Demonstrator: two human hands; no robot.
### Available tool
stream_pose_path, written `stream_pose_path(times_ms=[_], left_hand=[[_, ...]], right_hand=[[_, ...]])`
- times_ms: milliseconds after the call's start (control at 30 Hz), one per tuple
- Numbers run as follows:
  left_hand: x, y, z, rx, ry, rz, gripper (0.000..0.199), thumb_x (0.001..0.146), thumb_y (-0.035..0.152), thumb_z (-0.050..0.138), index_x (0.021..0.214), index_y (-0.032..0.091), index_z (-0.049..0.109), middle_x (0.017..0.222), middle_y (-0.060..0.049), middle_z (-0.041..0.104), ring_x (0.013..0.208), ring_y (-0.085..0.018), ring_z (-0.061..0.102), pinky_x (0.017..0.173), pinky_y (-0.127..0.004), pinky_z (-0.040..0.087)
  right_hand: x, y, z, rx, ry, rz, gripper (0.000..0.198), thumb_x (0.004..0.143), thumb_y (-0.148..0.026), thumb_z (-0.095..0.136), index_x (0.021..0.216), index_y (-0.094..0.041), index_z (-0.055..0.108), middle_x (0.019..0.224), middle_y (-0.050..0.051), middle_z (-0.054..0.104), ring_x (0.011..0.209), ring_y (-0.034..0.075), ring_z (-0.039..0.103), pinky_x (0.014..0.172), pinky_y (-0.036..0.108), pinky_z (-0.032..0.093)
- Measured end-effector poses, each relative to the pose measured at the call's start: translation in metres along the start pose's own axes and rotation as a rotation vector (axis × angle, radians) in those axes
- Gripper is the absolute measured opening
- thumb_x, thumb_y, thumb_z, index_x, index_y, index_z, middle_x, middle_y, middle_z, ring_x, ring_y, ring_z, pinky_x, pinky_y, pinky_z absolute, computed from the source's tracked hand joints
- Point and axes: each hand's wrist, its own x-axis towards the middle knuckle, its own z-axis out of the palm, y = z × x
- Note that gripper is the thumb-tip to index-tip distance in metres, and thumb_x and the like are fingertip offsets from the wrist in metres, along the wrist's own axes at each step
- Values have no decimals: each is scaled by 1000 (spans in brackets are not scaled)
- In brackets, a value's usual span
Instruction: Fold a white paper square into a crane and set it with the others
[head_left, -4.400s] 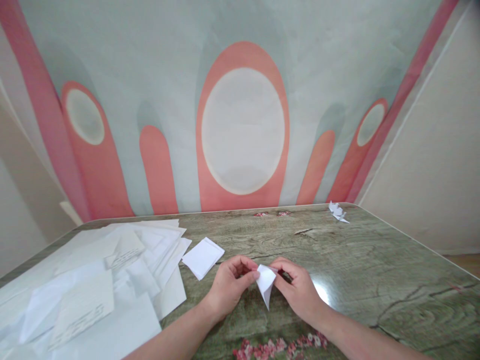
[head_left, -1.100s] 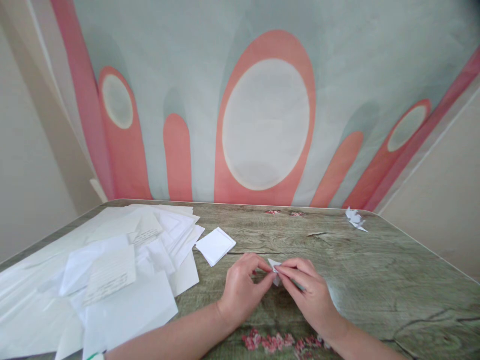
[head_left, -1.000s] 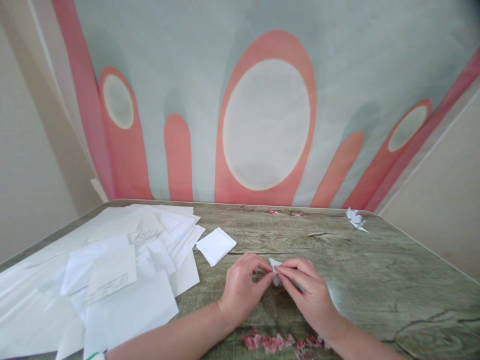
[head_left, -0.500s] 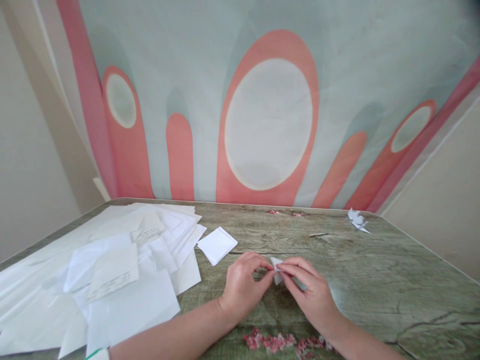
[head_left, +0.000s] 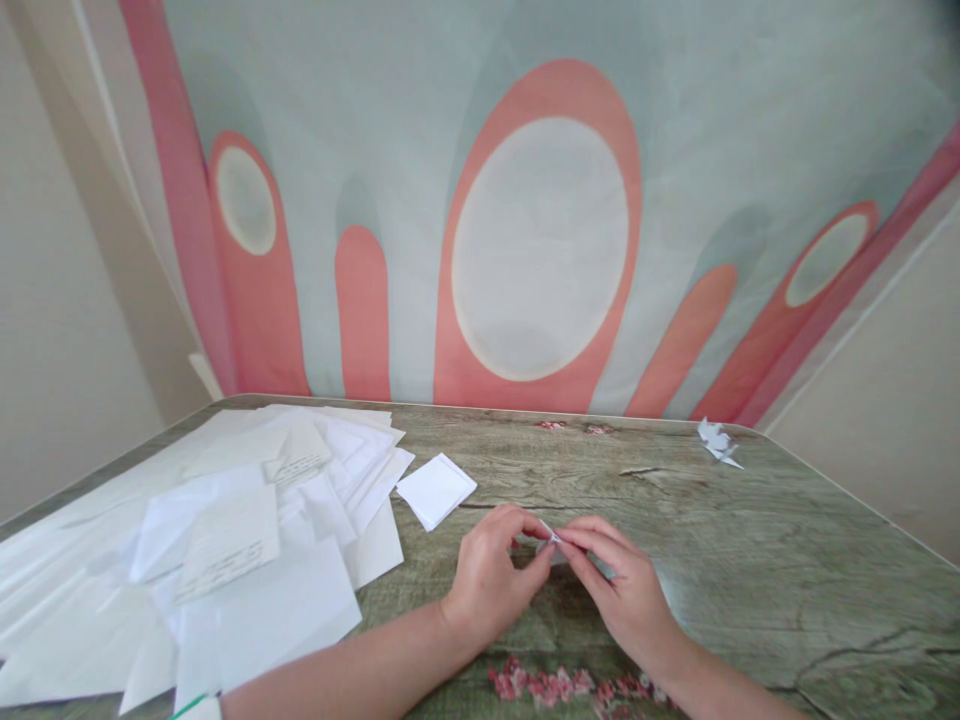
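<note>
Between my fingertips is a small folded piece of white paper (head_left: 557, 553), held just above the table and mostly covered by the fingers. My left hand (head_left: 491, 567) pinches it from the left with thumb and forefinger. From the right, my right hand (head_left: 624, 572) pinches the same paper, its fingertips almost touching the left ones. A short stack of white square paper (head_left: 437, 491) lies on the table beyond my left hand. Farther off at the right are small folded white paper figures (head_left: 716, 440), which look like paper cranes.
A large spread of loose white sheets (head_left: 262, 610) overlaps across the left side of the wood-patterned table (head_left: 787, 560); a few bear printed lines. Pink blossoms (head_left: 551, 684) are printed near the front edge. Behind the table hangs a coral-and-grey patterned backdrop (head_left: 412, 200).
The folded paper has turned between my fingers, so less of its face shows. My left fingertips have closed in on it. The sheets and figures keep their places.
</note>
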Motion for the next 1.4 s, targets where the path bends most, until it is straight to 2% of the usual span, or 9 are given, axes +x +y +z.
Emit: stream_pose_path(times_ms=[200,367,533,800,1033,1267,1400], left_hand=[[0,-3,1,-6,-12,-26,8,75,16,58,77,20,65,78,0,66,74,-14,58,68,-24,45],[0,-3,2,-96,-27,-52,8,74,16,57,77,18,64,75,0,67,68,-13,59,66,-23,47],[1,1,0,-139,-18,-30,7,75,16,58,80,17,63,76,0,66,70,-12,59,67,-22,47],[1,5,-3,-144,-10,-8,8,75,13,58,81,18,62,78,0,65,74,-12,58,70,-23,45],[1,5,-3,-174,-7,-28,7,76,15,59,82,17,62,80,0,66,75,-13,58,72,-23,45],[3,5,-3,-224,10,-82,8,80,22,56,82,17,61,77,-1,65,72,-12,58,70,-23,46],[5,1,-3,-213,2,-47,6,78,21,59,81,17,63,79,-2,64,75,-14,57,71,-24,45]], right_hand=[[-2,0,-1,-44,-20,-25,19,87,-22,50,99,-22,65,89,6,61,84,17,58,74,29,48],[-2,0,-2,-157,0,-72,20,87,-25,49,99,-23,65,89,6,63,84,19,58,73,32,47],[-2,0,-3,-226,-8,-102,19,88,-24,49,97,-24,65,87,4,63,81,18,58,70,32,43],[-1,-1,-3,-229,-16,-94,17,87,-23,50,96,-25,64,85,3,63,79,18,57,71,32,40],[-2,1,-4,-242,-8,-110,17,88,-24,49,95,-25,65,83,3,63,77,18,58,69,32,42],[1,0,-3,-124,1,18,19,87,-29,49,88,-23,67,81,4,63,78,18,59,69,30,47],[1,-1,-3,-98,-20,-6,21,88,-30,48,90,-23,67,79,4,63,76,18,59,69,30,47]])
